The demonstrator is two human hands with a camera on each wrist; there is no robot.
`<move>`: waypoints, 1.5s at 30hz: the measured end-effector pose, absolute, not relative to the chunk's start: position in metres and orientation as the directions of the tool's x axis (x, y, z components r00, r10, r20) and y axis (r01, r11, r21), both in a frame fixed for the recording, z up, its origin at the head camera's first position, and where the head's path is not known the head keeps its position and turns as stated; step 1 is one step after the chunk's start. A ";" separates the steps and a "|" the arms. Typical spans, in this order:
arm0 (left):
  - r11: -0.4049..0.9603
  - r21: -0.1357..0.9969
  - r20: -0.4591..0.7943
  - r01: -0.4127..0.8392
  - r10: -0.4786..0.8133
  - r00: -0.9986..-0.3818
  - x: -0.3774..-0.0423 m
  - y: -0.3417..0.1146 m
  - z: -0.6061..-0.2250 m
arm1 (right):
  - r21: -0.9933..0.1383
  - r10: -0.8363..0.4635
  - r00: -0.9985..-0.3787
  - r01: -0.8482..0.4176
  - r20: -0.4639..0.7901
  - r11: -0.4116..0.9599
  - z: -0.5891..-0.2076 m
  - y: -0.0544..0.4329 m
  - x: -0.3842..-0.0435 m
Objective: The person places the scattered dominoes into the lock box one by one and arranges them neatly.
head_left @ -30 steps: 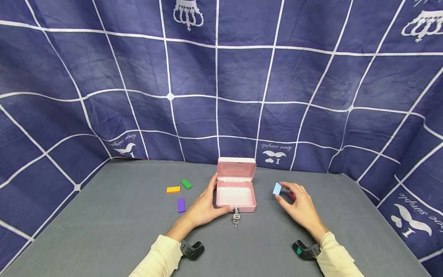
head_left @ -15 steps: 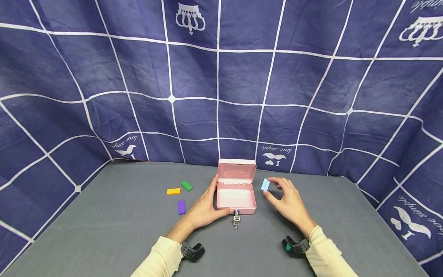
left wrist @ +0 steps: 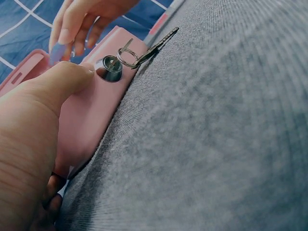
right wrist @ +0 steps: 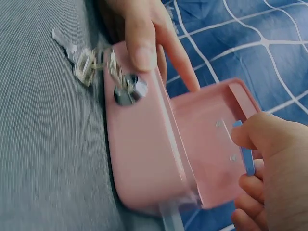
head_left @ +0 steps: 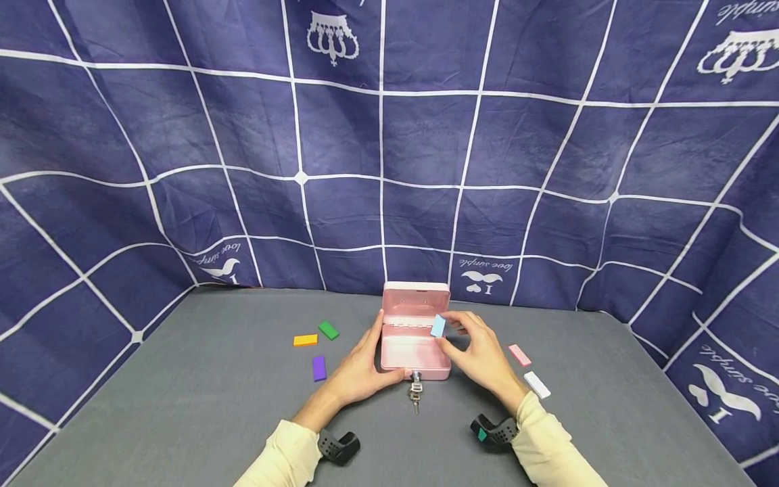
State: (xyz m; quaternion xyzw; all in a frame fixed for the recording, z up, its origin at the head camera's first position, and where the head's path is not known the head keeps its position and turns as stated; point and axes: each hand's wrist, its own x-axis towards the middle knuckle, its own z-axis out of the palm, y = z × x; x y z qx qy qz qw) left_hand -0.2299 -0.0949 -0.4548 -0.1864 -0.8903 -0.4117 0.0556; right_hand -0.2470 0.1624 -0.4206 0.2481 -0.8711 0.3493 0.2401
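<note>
A small pink metal cash box [head_left: 416,373] stands on the grey table with its lid [head_left: 416,288] raised. Its front lock holds a ring of keys [head_left: 416,395]. My left hand [head_left: 358,365] grips the box at its left side, thumb on the front beside the lock [left wrist: 109,68] and fingers along the side. Between thumb and fingers of my right hand [head_left: 481,348] is a pinched light blue block [head_left: 438,326], held over the right part of the open box. In the right wrist view the blue block [right wrist: 247,156] shows edge-on before the lid's inside.
Left of the box lie an orange block [head_left: 305,340], a green block [head_left: 328,330] and a purple block [head_left: 319,368]. A pink block [head_left: 519,355] and a white block [head_left: 537,384] lie to the right, near my right forearm. A blue gridded cloth [head_left: 341,216] hangs behind the table.
My right hand has carried the light blue block leftward from the table's right side to over the box, uncovering the pink and white blocks. My left hand has stayed on the box.
</note>
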 end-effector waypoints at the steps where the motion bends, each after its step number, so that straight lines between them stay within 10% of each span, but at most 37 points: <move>1: 0.594 0.711 0.251 0.376 0.285 -0.925 -0.230 -0.095 -0.455 | -0.496 -0.272 -0.763 -0.603 0.587 0.625 -0.421 0.159 -0.247; 45: 0.647 0.654 0.285 0.392 0.270 -0.920 -0.234 -0.095 -0.456 | -0.444 -0.371 -0.844 -0.524 0.388 0.727 -0.433 0.099 -0.253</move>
